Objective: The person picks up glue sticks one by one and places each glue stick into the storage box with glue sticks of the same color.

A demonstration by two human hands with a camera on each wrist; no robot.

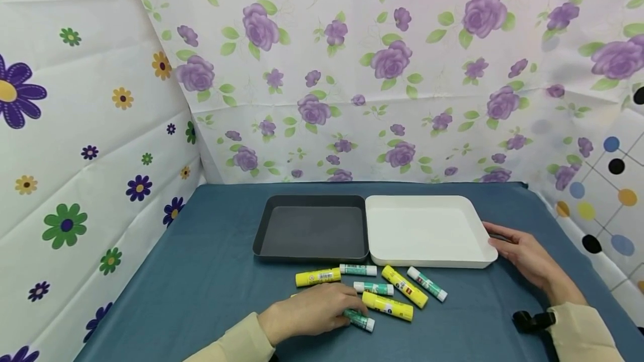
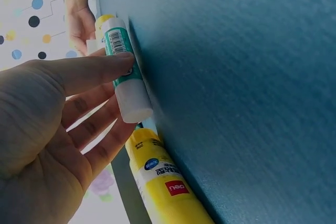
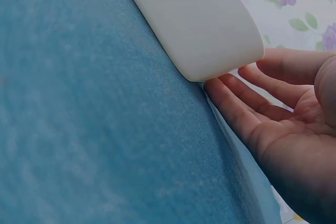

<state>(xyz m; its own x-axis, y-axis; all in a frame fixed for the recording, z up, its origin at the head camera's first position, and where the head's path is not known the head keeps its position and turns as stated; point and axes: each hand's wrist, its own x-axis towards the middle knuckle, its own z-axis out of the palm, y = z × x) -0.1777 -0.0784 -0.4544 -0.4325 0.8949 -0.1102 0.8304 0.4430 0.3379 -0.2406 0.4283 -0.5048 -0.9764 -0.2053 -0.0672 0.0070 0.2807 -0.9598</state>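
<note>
Here, the left grip (image 1: 316, 310) pinches a green glue stick (image 1: 360, 321), near yellow glue sticks (image 1: 388, 306) on the counter (image 1: 171, 295). The right grip (image 1: 529, 258) is loose, its fingers touching the white tray (image 1: 425, 228). Just beside that sits the dark tray (image 1: 318, 230); these sticks lie outside both.

There's the left hand (image 1: 317, 309), palm-down, thumb pinching toward its fingers, which are loosely spread. Well to its right, the right hand (image 1: 530, 258) reaches forward, fingers almost straight, thumb held apart.
</note>
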